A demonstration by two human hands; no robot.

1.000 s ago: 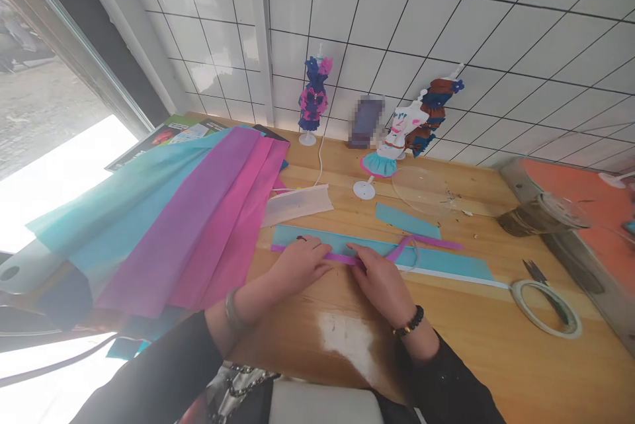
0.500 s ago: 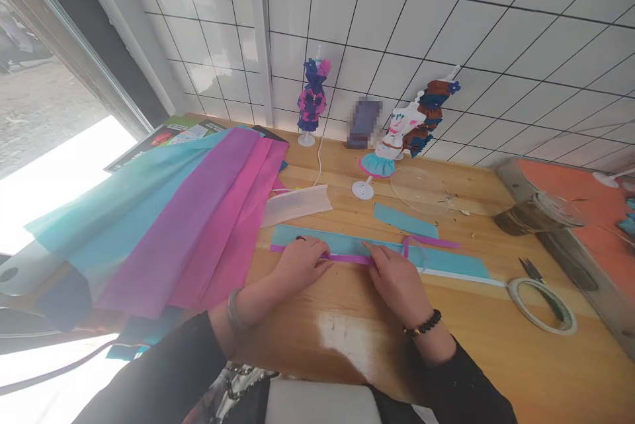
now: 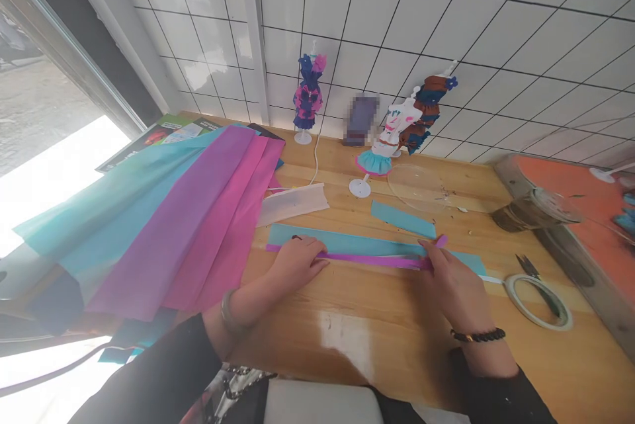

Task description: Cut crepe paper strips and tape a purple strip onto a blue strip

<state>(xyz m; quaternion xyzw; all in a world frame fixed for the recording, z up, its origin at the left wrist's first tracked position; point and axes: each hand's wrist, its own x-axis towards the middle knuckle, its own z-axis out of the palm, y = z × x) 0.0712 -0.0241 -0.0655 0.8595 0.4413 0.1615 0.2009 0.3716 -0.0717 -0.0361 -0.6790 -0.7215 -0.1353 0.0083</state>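
A long light-blue strip (image 3: 347, 241) lies across the table, with a narrow purple strip (image 3: 372, 260) along its near edge. My left hand (image 3: 300, 264) rests on the left part of both; its fingers and thumb close on the purple strip and press it down. Farther right, my right hand (image 3: 456, 288) pinches the purple strip, whose loose end (image 3: 441, 241) sticks up beyond the fingers. Part of the blue strip's right end passes beneath this hand. A white band of tape (image 3: 493, 280) runs from there toward a tape roll (image 3: 538, 303).
Blue, purple and pink sheets (image 3: 198, 212) spread at the left. Behind the strips lie a shorter blue piece (image 3: 403, 217) and a pale piece (image 3: 292, 204). Dressed mini mannequins (image 3: 307, 100) stand by the tiled wall. Small snips (image 3: 528, 266) and a brown cup (image 3: 528, 211) are at right.
My right hand has slid right along the strips, and the purple strip now lies straighter along the blue one. My left hand stays in about the same place on the strips.
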